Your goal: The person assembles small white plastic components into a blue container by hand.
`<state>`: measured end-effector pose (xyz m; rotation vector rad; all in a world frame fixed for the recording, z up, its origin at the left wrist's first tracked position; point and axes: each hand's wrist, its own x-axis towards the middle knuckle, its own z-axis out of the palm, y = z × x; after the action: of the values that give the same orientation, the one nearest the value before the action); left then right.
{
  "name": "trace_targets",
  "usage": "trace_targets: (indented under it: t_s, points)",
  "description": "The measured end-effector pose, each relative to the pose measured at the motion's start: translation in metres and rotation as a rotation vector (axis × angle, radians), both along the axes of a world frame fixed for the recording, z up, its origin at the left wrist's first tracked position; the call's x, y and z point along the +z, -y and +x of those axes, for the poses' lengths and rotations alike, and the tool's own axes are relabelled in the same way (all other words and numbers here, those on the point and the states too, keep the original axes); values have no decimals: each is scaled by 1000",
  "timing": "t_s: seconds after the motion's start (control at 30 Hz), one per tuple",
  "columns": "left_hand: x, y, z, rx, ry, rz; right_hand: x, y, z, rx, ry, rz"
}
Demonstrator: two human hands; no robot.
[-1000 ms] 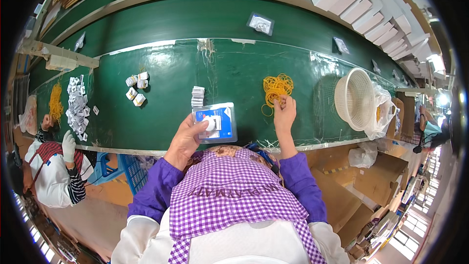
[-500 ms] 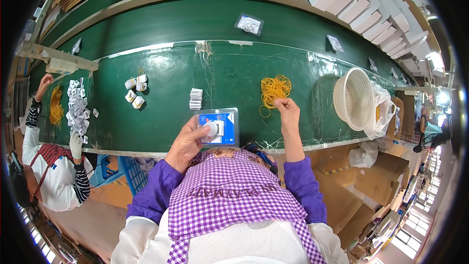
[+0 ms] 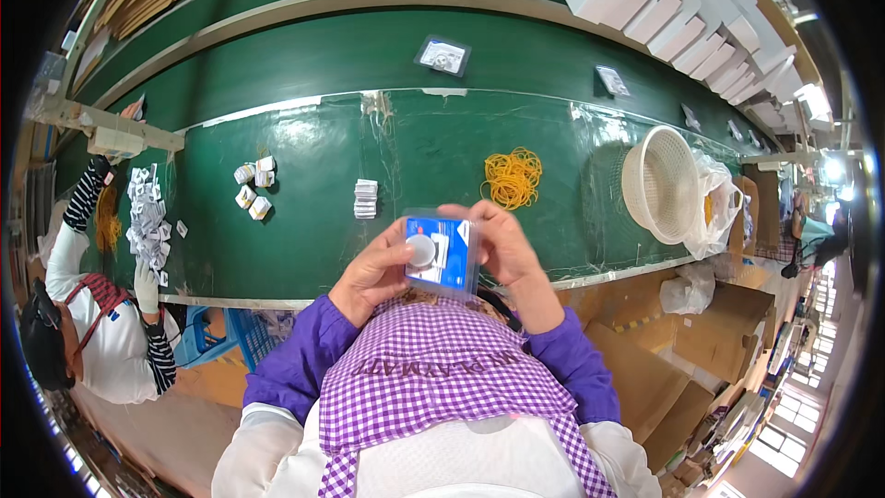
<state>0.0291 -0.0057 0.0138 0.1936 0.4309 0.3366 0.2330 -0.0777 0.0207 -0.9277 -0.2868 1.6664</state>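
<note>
Blue card shows through the clear plastic of a flat package, held in front of the person's checked apron, about over the middle of the near edge of the green worktop. The left hand grasps the package's left side, its thumb at the rim of a round white piece on the card. The right hand bends round the upper right edge, slightly blurred; whether its fingers pinch the plastic or something thin cannot be told. The step in hand looks like two-handed work at that edge, with the left hand steadying. From this pose, the next move would call for a firm left grip and light, careful right fingers. Toward the worktop's far edge, slightly right of the package, lies a tangle of yellow rubber bands. Left of the tangle stands a short column of white pieces, with four small bundles farther left. A white mesh basket sits near the right end. Near the left end, a co-worker's gloved hand is beside a long heap of small white items.
</note>
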Motion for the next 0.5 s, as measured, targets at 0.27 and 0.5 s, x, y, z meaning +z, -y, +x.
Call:
trace_targets:
  t_s: [0.27, 0.5]
  points:
    - [10, 7, 4, 1, -112, -97, 14, 5, -29, -83, -238, -70]
    - [-3, 7, -2, -11, -16, -219, 0, 2, -28, 24, -207, 39]
